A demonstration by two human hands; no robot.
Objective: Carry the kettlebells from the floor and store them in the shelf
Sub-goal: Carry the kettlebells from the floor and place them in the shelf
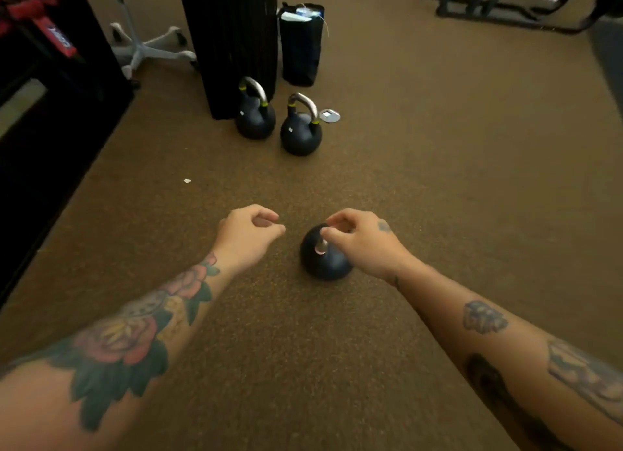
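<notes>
A black kettlebell [325, 260] with a steel handle stands on the brown floor right in front of me. My right hand [362, 243] is curled over its handle, fingers wrapped on the top of it. My left hand [247, 235] hovers just left of the bell, fingers loosely curled, holding nothing. Two more black kettlebells with steel handles and yellow-green bands stand farther off, one on the left [254, 118] and one on the right [300, 135].
A tall black ribbed column [232, 39] stands behind the far kettlebells, a black bag [300, 43] beside it. A grey wheeled stand base [148, 51] lies to the left. Dark shelving [50, 120] runs along the left edge. A small round metal plate [329, 115] sits on the floor.
</notes>
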